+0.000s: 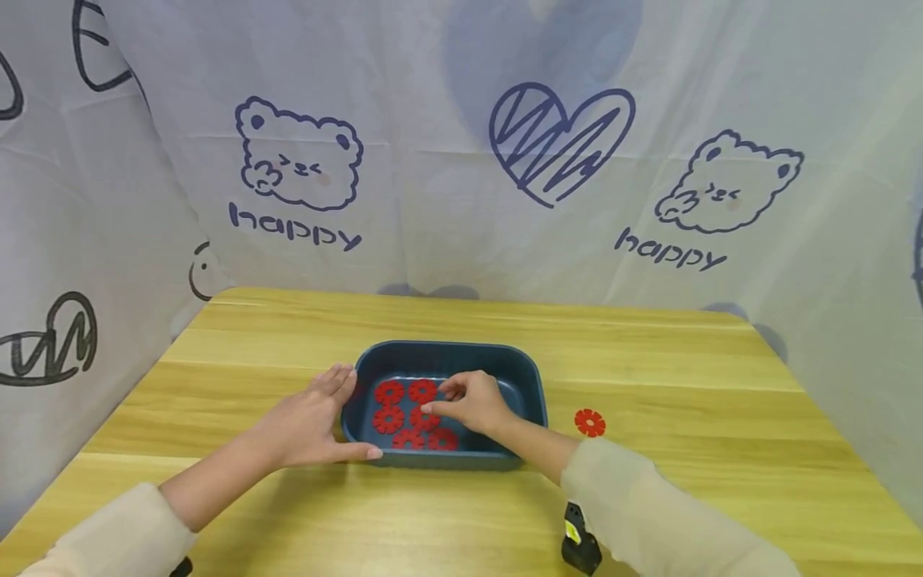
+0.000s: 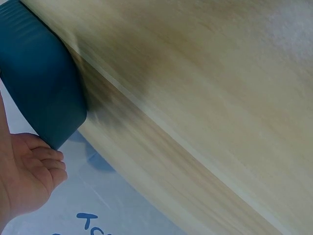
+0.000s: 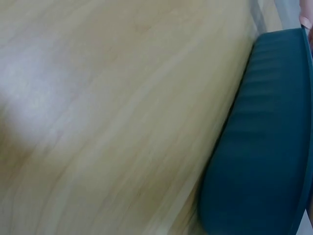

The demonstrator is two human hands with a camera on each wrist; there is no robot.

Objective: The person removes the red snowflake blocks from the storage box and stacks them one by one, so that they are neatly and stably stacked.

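A dark teal rectangular container [image 1: 461, 460] stands on the wooden table. Several red notched discs, flower-like with a central hole, lie on its floor at the left, one of them a red disc [image 1: 389, 391] near the back. My left hand [image 1: 310, 417] rests against the container's left end, fingers extended along the wall and thumb on the front rim. My right hand [image 1: 477, 403] reaches inside over the discs. Its thumb tip overlaps one disc, with a gap between thumb and fingers. Another red disc [image 1: 590, 422] lies on the table to the right.
The wooden table [image 1: 238, 361] reaches back to a white cloth [image 1: 425, 184] with printed bears and hearts. A black device [image 1: 580, 541] shows beneath the right sleeve. In the right wrist view, the container's outer wall [image 3: 259, 132] stands along the right side.
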